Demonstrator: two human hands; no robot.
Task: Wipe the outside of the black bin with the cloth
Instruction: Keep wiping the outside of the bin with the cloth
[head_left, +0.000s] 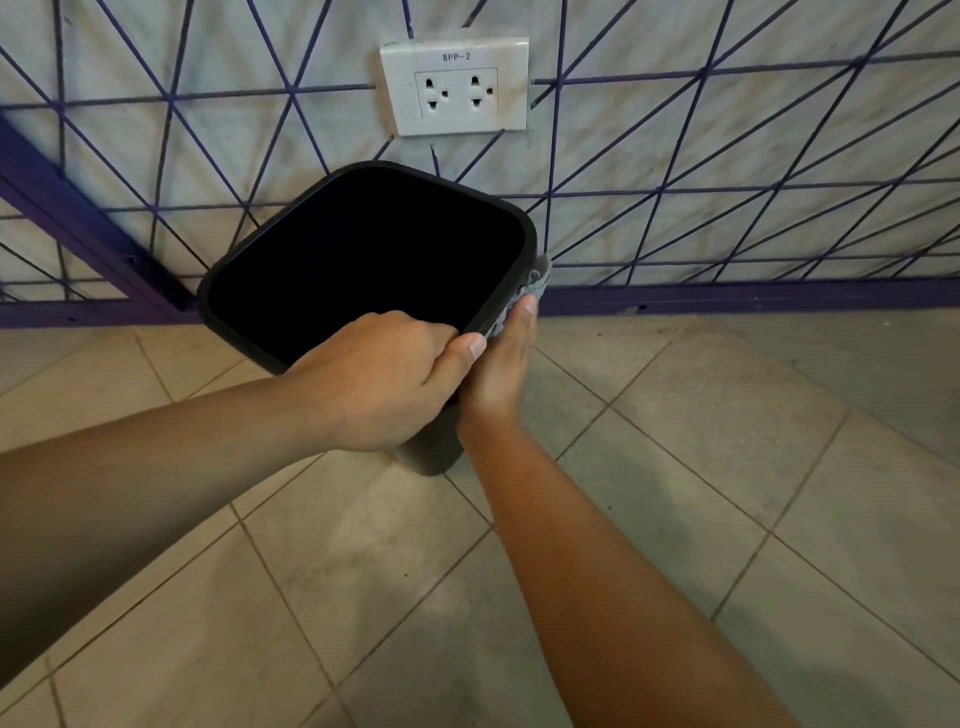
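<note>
A black square bin (311, 228) with rounded corners stands on the tiled floor, tilted, its dark opening facing me. My left hand (384, 379) grips the bin's near rim, fingers inside and thumb along the edge. My right hand (501, 364) holds a grey cloth (535, 283) against the bin's right outer wall, just under the rim. Most of the cloth is hidden between the palm and the bin. The bin's lower body (431, 457) shows below my left hand.
A white double wall socket (454, 88) sits above the bin. The wall carries purple crossing lines and a purple skirting board (727, 299). Beige floor tiles (727, 441) spread to the right and toward me.
</note>
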